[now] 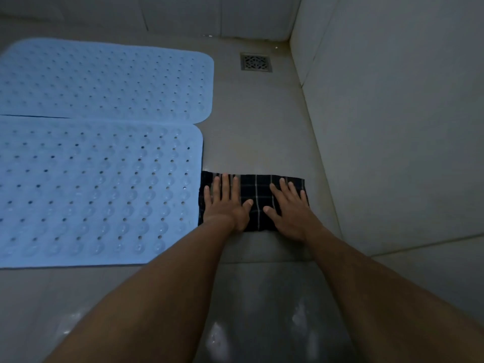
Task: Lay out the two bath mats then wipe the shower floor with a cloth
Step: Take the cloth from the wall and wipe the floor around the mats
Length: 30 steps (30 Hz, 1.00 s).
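Closest to the camera, two bare forearms reach forward from the bottom edge over a grey floor tile that carries a few pale, shiny patches (pixel 301 318); whether these are water or reflections cannot be told.

Beyond a grout line, the shower floor (pixel 256 132) begins, and here both hands lie flat on a dark plaid cloth (pixel 258 189) with thin light stripes. The left hand (pixel 225 205) presses on the cloth's left part, fingers straight and slightly spread, thumb pointing inward. The right hand (pixel 290 213) presses on the right part in the same manner, palm down, fingers extended, nothing curled around the fabric. The two thumbs point toward each other with a strip of cloth showing between them. The cloth is folded into a rectangle and lies flat on the floor, its left edge touching or just meeting the right edge of the near bath mat (pixel 91 192).

That near mat is light blue, perforated with rows of small holes and round bumps, and lies flat to the left of the hands. Directly behind it lies the far bath mat (pixel 104 79), of the same blue and pattern, its front edge meeting the near mat's back edge.

Farther back and to the right of the far mat, a square metal drain (pixel 256 62) is set into the floor near the corner. Pale tiled walls (pixel 392 113) rise at the right and at the back.
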Each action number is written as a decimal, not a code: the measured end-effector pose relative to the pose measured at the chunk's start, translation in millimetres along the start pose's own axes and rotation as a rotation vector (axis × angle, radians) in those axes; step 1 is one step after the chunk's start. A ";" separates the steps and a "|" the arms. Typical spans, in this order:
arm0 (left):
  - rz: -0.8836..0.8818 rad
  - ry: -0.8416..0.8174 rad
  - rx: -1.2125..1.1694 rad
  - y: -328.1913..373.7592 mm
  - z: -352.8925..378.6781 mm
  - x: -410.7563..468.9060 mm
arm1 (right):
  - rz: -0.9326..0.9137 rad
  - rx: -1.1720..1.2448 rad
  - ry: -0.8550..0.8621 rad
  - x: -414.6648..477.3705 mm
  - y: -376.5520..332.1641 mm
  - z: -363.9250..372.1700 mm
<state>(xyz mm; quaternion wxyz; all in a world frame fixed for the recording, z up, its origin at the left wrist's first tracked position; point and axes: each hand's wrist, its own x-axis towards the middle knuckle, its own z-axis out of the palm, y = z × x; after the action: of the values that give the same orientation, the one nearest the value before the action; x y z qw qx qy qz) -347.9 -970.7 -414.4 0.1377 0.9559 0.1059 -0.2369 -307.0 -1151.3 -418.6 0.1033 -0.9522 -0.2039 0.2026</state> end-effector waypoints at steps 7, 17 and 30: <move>0.156 0.045 0.016 -38.1 -20.8 2.2 | -0.097 -0.007 -0.077 -9.6 -14.3 -17.2; 0.265 -0.014 0.174 -61.7 -17.4 -22.2 | -0.046 -0.107 -0.121 -15.7 -23.1 -13.2; 0.439 -0.007 0.537 -67.8 -32.8 -43.2 | -0.016 -0.230 -0.165 -34.7 -54.7 -27.2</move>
<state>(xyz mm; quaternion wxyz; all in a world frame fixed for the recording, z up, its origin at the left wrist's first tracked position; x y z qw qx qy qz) -389.6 -902.6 -380.2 -0.0708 0.9571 -0.1691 -0.2244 -343.3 -1120.4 -366.9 -0.0218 -0.9362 -0.2414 0.2544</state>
